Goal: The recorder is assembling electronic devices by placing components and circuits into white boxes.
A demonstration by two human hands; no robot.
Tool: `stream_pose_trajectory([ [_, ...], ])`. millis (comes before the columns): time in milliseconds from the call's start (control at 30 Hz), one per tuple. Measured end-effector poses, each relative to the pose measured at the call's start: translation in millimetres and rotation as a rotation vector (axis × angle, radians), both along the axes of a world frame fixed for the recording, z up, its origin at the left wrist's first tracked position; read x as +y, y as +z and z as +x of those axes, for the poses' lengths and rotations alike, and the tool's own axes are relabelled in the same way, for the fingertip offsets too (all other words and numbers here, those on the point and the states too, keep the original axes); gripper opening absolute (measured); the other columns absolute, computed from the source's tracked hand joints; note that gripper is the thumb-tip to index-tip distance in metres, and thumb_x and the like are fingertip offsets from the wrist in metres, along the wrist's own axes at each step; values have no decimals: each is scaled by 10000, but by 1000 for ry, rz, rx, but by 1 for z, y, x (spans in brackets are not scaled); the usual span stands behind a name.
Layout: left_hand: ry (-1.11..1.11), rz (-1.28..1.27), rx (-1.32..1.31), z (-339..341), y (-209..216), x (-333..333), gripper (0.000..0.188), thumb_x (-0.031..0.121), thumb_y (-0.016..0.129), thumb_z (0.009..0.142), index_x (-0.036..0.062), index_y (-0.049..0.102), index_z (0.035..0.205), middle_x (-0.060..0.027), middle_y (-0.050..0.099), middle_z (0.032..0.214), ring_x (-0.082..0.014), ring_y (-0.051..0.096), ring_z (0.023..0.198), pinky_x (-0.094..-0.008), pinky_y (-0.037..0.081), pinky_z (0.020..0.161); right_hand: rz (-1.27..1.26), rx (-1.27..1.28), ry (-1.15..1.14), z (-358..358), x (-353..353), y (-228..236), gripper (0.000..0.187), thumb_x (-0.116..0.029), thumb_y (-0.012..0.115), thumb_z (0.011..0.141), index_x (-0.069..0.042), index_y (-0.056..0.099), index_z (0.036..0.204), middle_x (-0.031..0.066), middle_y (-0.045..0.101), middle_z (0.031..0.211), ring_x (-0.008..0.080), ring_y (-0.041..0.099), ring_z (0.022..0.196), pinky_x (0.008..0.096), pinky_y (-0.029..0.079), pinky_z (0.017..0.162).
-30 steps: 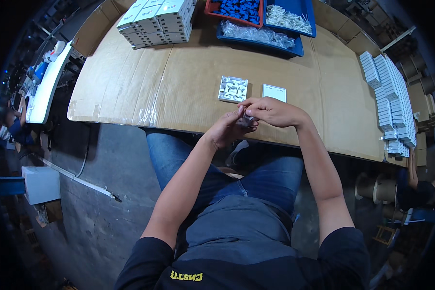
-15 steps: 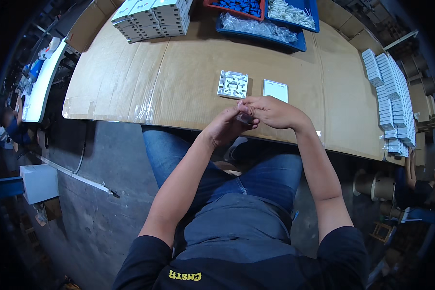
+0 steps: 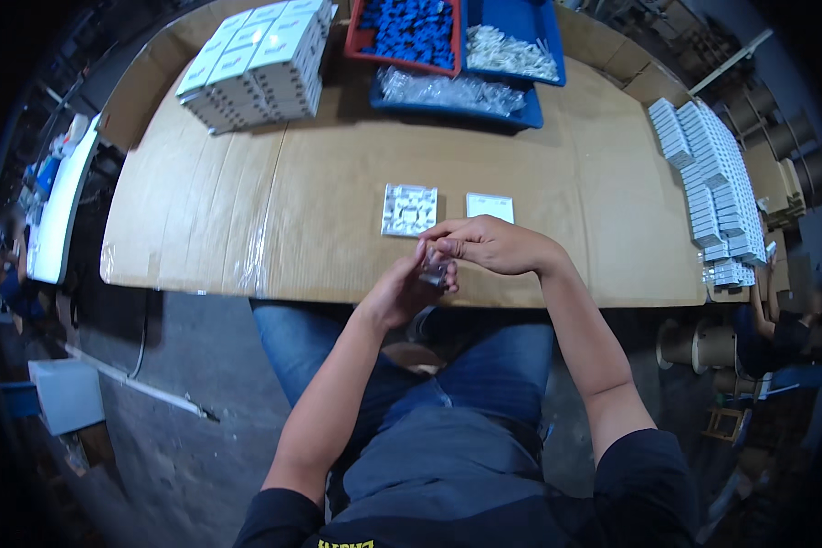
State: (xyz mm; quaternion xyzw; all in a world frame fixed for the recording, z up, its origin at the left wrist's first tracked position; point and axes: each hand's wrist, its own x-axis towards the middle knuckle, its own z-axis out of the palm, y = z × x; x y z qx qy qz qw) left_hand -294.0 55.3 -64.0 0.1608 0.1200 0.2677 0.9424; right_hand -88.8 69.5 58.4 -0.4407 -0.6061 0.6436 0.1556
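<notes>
My left hand (image 3: 400, 290) and my right hand (image 3: 507, 247) meet over the table's front edge. A small clear plastic bag (image 3: 436, 268) lies between them, gripped by the fingers of both; what is inside it is too small to make out. Just beyond my fingertips, a square white plastic box base (image 3: 409, 210) lies with its inner fittings facing up. To its right is a flat white square cover (image 3: 490, 205), its near edge partly hidden behind my right hand.
Stacked white boxes (image 3: 256, 64) stand at the back left. A red tray (image 3: 402, 60) of blue parts, a blue tray (image 3: 557, 73) of white parts and a blue tray (image 3: 532, 121) of clear bags sit behind. Rows of white units (image 3: 717, 178) line the right edge, with a person beyond.
The view has tilted upward, so the table and trays sit lower in the picture. My hands stay together on the clear bag, and more of the bag shows below my fingers.
</notes>
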Motion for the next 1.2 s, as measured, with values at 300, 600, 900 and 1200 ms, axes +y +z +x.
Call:
stream_pose_trajectory([
  [300,-31,-111,41,6,7,9,650,548,382,1091,-13,560,1366,-113,655,1046,-265,639,993,-438,548,951,597,-218,-562,137,135,4,197,-90,613,1017,38,716,1126,79,759,1029,132,699,911,292,560,816],
  [600,-116,-189,-24,6,12,18,646,544,386,1089,-15,540,1372,-130,658,1114,-274,651,1063,-444,558,976,978,-1079,-791,253,274,29,157,-175,680,896,-142,773,1017,125,764,1029,309,732,968,443,571,810],
  [900,-201,-205,-15,6,7,19,625,499,517,1057,-15,501,1412,-132,623,1208,-248,613,1163,-440,467,1106,876,-1360,-480,286,328,28,236,-133,693,884,-137,762,1110,108,756,1094,321,710,1051,447,566,875],
  [1200,-214,-176,-25,5,8,22,639,509,504,1059,-38,526,1389,-132,645,1181,-239,627,1110,-370,495,1045,788,-1415,-304,283,337,36,195,-115,758,831,-90,745,1023,134,748,1039,330,704,1004,432,556,855],
])
